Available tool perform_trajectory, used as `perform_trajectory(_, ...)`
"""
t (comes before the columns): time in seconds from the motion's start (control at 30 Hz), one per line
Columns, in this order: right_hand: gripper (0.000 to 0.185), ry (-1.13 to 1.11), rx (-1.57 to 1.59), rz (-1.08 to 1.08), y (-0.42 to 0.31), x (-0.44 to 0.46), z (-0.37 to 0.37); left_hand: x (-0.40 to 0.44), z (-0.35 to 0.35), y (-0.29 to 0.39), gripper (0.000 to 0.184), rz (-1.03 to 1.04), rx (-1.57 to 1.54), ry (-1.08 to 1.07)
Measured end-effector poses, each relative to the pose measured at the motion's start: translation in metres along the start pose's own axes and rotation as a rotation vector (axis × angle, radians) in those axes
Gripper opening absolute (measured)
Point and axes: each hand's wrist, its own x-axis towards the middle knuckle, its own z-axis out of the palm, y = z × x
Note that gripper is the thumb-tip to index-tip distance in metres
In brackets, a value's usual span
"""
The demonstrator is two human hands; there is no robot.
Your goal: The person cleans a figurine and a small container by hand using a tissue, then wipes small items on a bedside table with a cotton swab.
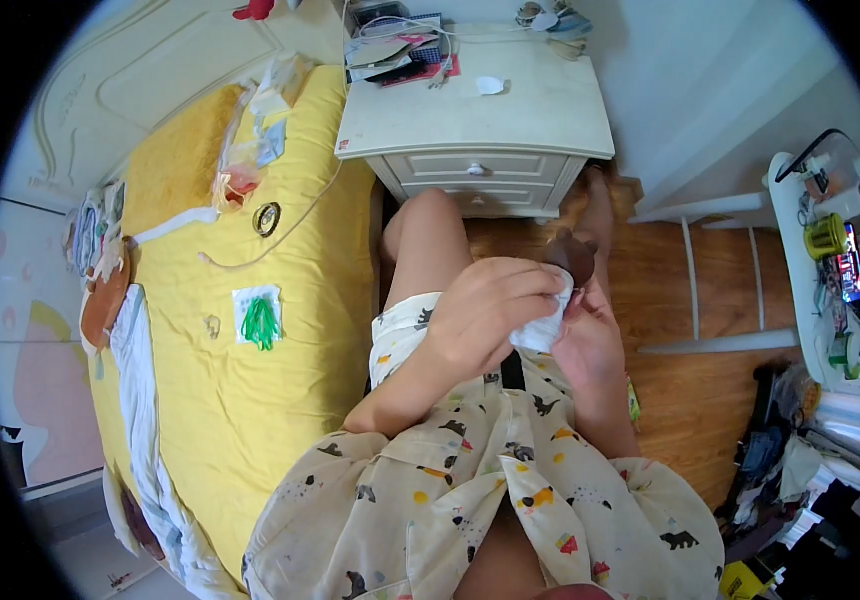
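Observation:
My left hand [495, 308] is closed on a folded white cloth or tissue [542, 332], in front of my lap. Just beyond the fingers is a dark brown, rounded object [570, 258] with a small bump on top; its kind is not clear. My right hand [595, 340] curls up beneath this brown object and seems to hold it from below, its fingers partly hidden by the cloth. Both hands meet around the cloth and the object, above my patterned cream clothing [430, 500].
A yellow-covered bed [200, 400] on the left bears a green bundle in a clear bag [260, 318], a dark ring-shaped roll [267, 219] and a cable. Ahead stands a white nightstand [470, 110] with papers. To the right are a white side table [790, 250] and piled clothes [800, 470].

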Motion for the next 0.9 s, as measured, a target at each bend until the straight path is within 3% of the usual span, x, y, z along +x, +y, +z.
perform_trajectory(0.17, 0.052, 0.060, 0.092, 0.095, -0.006, 0.000, 0.009, -0.003, -0.001, -0.002, 0.036, -0.119, 0.138, 0.072)
perform_trajectory(0.27, 0.053, 0.031, 0.108, 0.061, -0.006, 0.000, 0.010, -0.006, 0.002, 0.000, 0.035, -0.092, 0.026, 0.084)
perform_trajectory(0.37, 0.055, -0.025, 0.044, 0.038, 0.004, -0.001, -0.005, -0.003, 0.002, -0.004, 0.035, 0.085, -0.022, -0.012)
perform_trajectory(0.57, 0.055, 0.008, 0.007, 0.046, -0.003, -0.001, 0.013, -0.005, 0.000, -0.002, 0.032, -0.123, 0.087, 0.136)
perform_trajectory(0.67, 0.054, -0.122, -0.011, -0.023, -0.001, 0.002, 0.006, -0.013, 0.001, -0.008, 0.031, -0.134, 0.029, 0.212)
perform_trajectory(0.8, 0.057, 0.003, -0.102, -0.062, 0.002, -0.002, 0.010, -0.005, 0.000, 0.006, 0.032, 0.022, -0.036, 0.089)
perform_trajectory(0.9, 0.059, 0.029, -0.185, -0.100, 0.002, -0.001, 0.012, -0.005, -0.002, 0.008, 0.033, -0.041, 0.040, 0.098)
